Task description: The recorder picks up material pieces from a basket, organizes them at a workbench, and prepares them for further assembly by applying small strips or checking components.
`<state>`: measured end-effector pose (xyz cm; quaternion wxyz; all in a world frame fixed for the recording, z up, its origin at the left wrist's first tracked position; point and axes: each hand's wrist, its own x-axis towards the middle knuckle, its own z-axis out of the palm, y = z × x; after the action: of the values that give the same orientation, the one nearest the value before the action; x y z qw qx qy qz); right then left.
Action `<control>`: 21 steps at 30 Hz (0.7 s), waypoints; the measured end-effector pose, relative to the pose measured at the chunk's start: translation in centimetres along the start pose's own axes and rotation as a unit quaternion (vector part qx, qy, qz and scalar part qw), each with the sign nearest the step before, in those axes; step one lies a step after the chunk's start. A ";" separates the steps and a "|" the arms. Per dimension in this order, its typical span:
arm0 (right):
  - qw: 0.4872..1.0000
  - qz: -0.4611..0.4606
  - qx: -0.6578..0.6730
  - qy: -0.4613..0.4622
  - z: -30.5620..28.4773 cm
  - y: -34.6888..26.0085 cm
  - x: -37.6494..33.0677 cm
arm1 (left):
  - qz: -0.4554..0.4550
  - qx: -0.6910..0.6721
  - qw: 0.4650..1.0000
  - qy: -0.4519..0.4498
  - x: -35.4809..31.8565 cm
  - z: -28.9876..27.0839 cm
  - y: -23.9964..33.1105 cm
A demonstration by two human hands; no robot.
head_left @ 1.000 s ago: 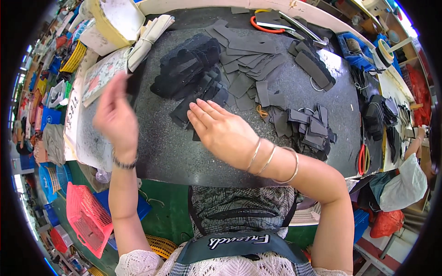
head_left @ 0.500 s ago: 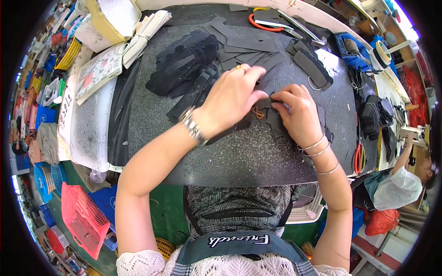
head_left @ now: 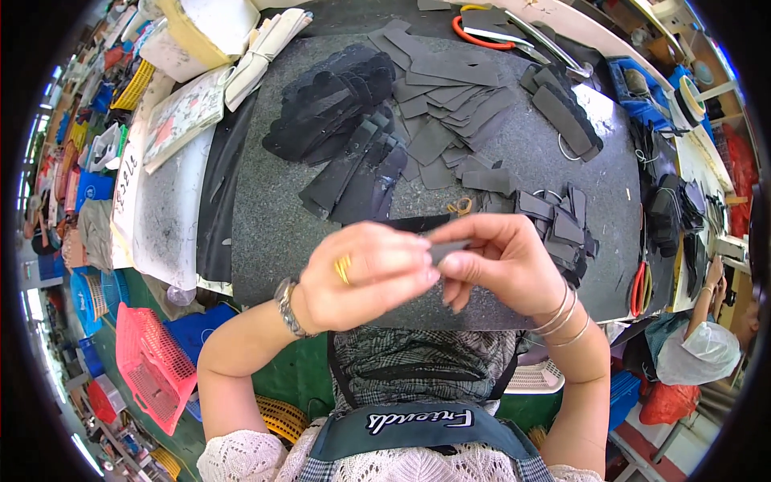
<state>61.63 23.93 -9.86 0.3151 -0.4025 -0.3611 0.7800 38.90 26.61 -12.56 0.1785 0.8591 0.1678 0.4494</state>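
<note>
My left hand [head_left: 365, 277] and my right hand [head_left: 506, 261] meet above the near part of the dark work board [head_left: 277, 229]. Between their fingertips is a small dark grey cut piece [head_left: 450, 251], mostly covered by the fingers. The right thumb and fingers pinch it; the left fingertips close on its other side. Just beyond the hands lie a tan rubber band [head_left: 459, 207] and a flat grey piece [head_left: 488, 181]. Small folded grey pieces [head_left: 566, 226] are heaped beside my right hand. Farther off spreads a loose pile of flat grey pieces [head_left: 458, 104].
Black scalloped pieces [head_left: 329, 100] lie stacked at the left, with dark strips [head_left: 353, 177] below them. Orange-handled scissors [head_left: 482, 36] are at the far edge; red-handled ones [head_left: 640, 289] are at the right edge. A blue basket [head_left: 634, 92] stands far right. Another person [head_left: 699, 349] sits at right.
Both hands have come nearer to me, away from the pieces on the board, with the small grey piece between them. The grey pile and folded pieces are now uncovered.
</note>
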 end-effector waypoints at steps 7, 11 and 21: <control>0.969 -0.093 -0.141 0.179 -0.1 2.9 -2.1 | -0.182 0.253 0.926 -0.214 -6.3 0.2 3.7; 0.958 -0.070 -0.211 0.183 0.2 3.0 -2.6 | -0.188 0.275 0.911 -0.242 -7.1 1.3 6.8; 0.918 -0.018 -0.392 0.055 2.4 4.0 1.6 | -0.178 0.327 0.913 -0.165 -10.0 0.9 8.1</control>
<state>58.05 22.30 -12.77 0.1657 -0.5295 -0.6270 0.5469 35.34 14.89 -16.45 -0.0103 0.8872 0.4236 0.1824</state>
